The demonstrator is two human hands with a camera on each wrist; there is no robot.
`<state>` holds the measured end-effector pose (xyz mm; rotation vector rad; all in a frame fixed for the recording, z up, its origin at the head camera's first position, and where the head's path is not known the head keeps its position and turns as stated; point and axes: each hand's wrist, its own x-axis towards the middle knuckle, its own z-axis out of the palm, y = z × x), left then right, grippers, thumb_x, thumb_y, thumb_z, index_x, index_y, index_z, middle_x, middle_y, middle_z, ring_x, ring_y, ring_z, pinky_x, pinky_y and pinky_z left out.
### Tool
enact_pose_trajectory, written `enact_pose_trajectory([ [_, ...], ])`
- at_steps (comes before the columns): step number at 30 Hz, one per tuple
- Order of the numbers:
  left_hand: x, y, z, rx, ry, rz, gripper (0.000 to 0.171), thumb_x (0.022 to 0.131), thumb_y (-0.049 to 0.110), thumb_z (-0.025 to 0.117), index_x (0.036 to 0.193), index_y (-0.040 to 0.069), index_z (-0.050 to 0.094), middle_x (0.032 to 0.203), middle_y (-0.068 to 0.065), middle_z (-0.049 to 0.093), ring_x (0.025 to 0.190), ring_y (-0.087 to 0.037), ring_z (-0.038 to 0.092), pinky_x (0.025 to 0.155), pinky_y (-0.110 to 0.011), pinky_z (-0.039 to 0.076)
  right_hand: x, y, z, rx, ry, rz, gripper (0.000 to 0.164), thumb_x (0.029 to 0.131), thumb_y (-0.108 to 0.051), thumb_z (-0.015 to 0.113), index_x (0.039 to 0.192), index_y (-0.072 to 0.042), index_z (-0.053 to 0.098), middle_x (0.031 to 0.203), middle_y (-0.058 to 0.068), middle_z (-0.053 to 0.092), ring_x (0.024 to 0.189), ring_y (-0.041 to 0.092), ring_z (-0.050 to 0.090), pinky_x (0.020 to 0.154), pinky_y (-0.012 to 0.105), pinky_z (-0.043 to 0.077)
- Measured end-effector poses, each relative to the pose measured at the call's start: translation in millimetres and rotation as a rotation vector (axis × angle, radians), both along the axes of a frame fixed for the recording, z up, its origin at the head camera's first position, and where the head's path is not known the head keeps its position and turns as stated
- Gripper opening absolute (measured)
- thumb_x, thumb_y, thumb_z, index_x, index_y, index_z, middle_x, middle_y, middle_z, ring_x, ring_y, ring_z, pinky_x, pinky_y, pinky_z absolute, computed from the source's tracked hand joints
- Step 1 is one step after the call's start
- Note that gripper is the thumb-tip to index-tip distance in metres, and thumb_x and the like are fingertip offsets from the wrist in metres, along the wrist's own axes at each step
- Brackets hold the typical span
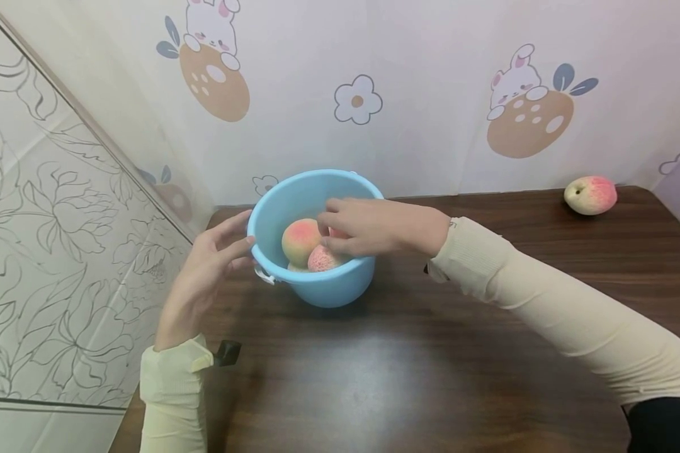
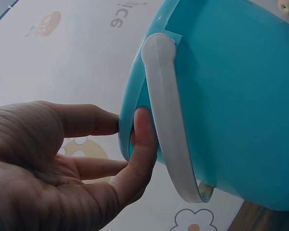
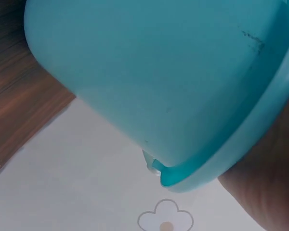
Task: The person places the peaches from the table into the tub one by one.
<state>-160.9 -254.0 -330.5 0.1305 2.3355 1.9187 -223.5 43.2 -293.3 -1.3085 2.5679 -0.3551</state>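
A light blue bucket stands on the dark table near the back wall. My left hand pinches its rim at the left; the left wrist view shows the fingers beside the white handle. Inside lie several artificial peaches, among them a yellow-pink peach and a pink speckled peach. Over the rim from the right, my right hand reaches into the bucket. Its fingers and thumb curl round a reddish peach, mostly covered by the hand. In the right wrist view the bucket wall hides the fingers.
Another peach lies at the table's far right back corner. The wooden table meets a wall with rabbit and flower prints at the back. A panel with flower line drawings borders the left side.
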Motion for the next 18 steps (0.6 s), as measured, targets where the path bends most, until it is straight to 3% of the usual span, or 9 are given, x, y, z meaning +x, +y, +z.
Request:
enact_pose_trajectory([
  [9,0.0,0,0.0,-0.012,-0.002,0.006,0.057,0.102,0.013,0.064,0.156,0.008,0.047,0.154,-0.015,0.051,0.112,-0.012,0.073,0.092,-0.026,0.063,-1.7,10,2.6,-0.069,0.122,-0.017,0.024,0.104,-0.035,0.053,0.118,-0.022,0.067,0.113,0.0,0.06,0.098,0.015,0.054,0.084,0.032,0.053],
  [13,0.1,0,0.1,-0.009,-0.005,0.007,0.057,0.102,0.013,0.065,0.156,0.008,0.047,0.154,-0.015,0.051,0.112,-0.012,0.073,0.092,-0.026,0.064,-3.8,18,2.5,-0.136,0.219,-0.02,0.02,0.102,-0.032,0.054,0.113,-0.021,0.067,0.11,-0.003,0.059,0.094,0.016,0.055,0.078,0.032,0.053],
  [18,0.6,0,0.3,-0.016,-0.005,0.009,0.057,0.102,0.014,0.065,0.156,0.009,0.047,0.154,-0.014,0.051,0.111,-0.012,0.073,0.092,-0.026,0.064,-11.1,29,-0.1,-0.255,0.371,0.018,0.018,0.101,-0.023,0.058,0.113,-0.013,0.067,0.108,0.005,0.062,0.097,0.023,0.058,0.084,0.038,0.055],
])
